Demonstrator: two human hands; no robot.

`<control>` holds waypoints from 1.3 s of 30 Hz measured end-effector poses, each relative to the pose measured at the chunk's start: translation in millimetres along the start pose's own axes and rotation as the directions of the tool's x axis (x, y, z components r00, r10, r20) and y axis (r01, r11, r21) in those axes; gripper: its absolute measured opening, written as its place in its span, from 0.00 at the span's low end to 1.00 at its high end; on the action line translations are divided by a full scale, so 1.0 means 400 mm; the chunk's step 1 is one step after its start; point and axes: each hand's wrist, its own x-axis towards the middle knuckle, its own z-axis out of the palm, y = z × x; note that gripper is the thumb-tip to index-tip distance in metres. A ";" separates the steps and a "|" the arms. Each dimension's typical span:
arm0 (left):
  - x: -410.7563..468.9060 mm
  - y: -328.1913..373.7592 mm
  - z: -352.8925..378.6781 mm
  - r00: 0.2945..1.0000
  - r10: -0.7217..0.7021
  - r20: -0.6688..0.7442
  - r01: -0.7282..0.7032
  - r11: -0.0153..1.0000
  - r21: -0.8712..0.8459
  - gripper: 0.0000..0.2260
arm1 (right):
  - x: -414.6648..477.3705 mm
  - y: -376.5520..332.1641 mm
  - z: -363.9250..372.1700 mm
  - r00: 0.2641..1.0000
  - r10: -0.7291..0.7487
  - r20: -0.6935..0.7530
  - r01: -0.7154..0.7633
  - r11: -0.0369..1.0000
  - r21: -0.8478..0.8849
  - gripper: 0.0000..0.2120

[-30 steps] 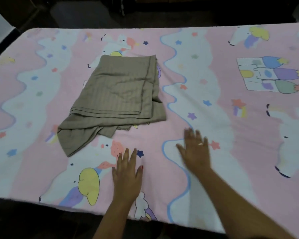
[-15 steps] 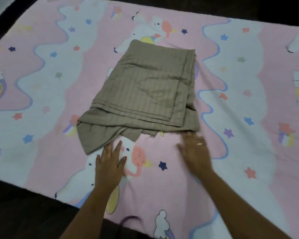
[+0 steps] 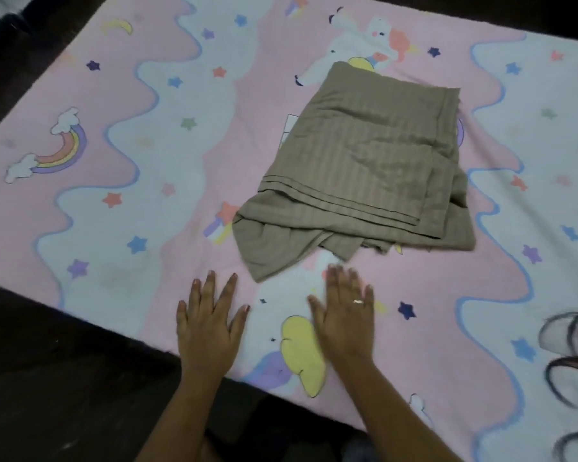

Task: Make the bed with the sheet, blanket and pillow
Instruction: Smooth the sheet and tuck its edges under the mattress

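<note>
Both hands were flat, palms down, fingers straight and slightly spread, gripping nothing. Left hand (image 3: 207,325) and right hand (image 3: 346,318) lay side by side on the pink cover (image 3: 181,161), apart from each other, with a yellow-and-purple unicorn print (image 3: 301,355) in the gap between them. Right hand was motion-blurred, with a ring (image 3: 358,301) on one finger.

Folded taupe cloth (image 3: 364,168) sat on the cover just ahead of the fingertips, more in front of the right hand than the left. It was striped, with a stitched hem band across the top layer, and its looser lower layers were rumpled and sticking out toward the hands. Its nearest corner pointed into the gap, just beside the left index fingertip. Right fingertips were very close to its near edge; I couldn't tell whether they touched.

The cover was spread flat ahead of both hands and out to either side. Its near edge ran under both wrists, with a dark surface (image 3: 64,378) behind it on the left-arm side. A rainbow print (image 3: 60,151) was well out to the left of the left hand. Dark hair strands (image 3: 571,355) hung at the frame edge, right of the right hand.
</note>
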 end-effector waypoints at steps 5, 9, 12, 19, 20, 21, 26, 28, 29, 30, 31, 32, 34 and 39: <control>-0.048 -0.231 -0.082 0.986 -0.125 0.108 0.118 0.991 0.061 0.31 | -0.110 -0.344 0.058 0.991 -0.112 0.070 0.109 0.993 0.050 0.31; -0.074 -0.429 -0.155 0.943 -0.289 0.167 0.284 0.957 0.053 0.27 | -0.135 -0.548 0.071 0.837 -0.517 0.179 0.515 0.855 0.064 0.30; -0.068 -0.548 -0.220 0.926 -0.339 0.164 0.333 0.941 0.061 0.27 | -0.065 -0.612 0.064 0.785 -0.592 0.179 0.594 0.803 0.048 0.28; 0.062 -0.677 -0.265 0.978 -0.204 0.040 0.204 0.979 0.003 0.27 | 0.101 -0.510 0.104 0.998 -0.035 0.051 0.036 0.999 -0.025 0.42; 0.085 -0.681 -0.265 0.982 -0.185 0.037 0.186 0.983 -0.001 0.27 | 0.096 -0.544 0.108 0.999 -0.012 0.042 0.013 1.000 -0.023 0.42; 0.106 -0.685 -0.262 0.984 -0.172 0.038 0.172 0.985 -0.005 0.27 | 0.087 -0.595 0.117 1.000 -0.002 0.016 0.003 1.000 -0.027 0.40; 0.198 -0.733 -0.272 0.968 -0.238 0.080 0.242 0.970 -0.036 0.26 | -0.008 -0.943 0.214 0.942 -0.336 -0.002 0.336 0.941 0.038 0.31; 0.253 -0.776 -0.291 0.967 -0.245 0.062 0.247 0.969 -0.013 0.25 | -0.001 -1.036 0.223 0.819 -0.573 0.033 0.571 0.819 0.053 0.29; 0.282 -0.801 -0.305 0.967 -0.250 0.045 0.251 0.968 -0.004 0.24 | 0.025 -1.060 0.221 0.735 -0.677 0.047 0.675 0.736 0.042 0.28; 0.313 -0.826 -0.321 0.964 -0.265 0.029 0.266 0.964 -0.011 0.24 | 0.065 -1.071 0.214 0.670 -0.740 0.057 0.740 0.672 0.024 0.27; 0.343 -0.851 -0.336 0.958 -0.285 0.017 0.286 0.958 -0.031 0.24 | 0.115 -1.069 0.203 0.660 -0.749 0.060 0.750 0.661 0.004 0.26; 0.366 -0.875 -0.350 0.951 -0.309 0.008 0.309 0.950 -0.048 0.24 | 0.169 -1.054 0.194 0.715 -0.698 0.050 0.699 0.715 -0.008 0.26; 0.404 -0.924 -0.369 0.940 -0.341 0.006 0.341 0.939 -0.050 0.25 | 0.275 -0.996 0.176 0.886 -0.460 0.062 0.462 0.887 -0.018 0.28; 0.425 -1.004 -0.374 0.951 -0.305 -0.047 0.304 0.952 -0.043 0.26 | 0.319 -0.976 0.190 0.992 -0.085 0.094 0.089 0.995 -0.049 0.36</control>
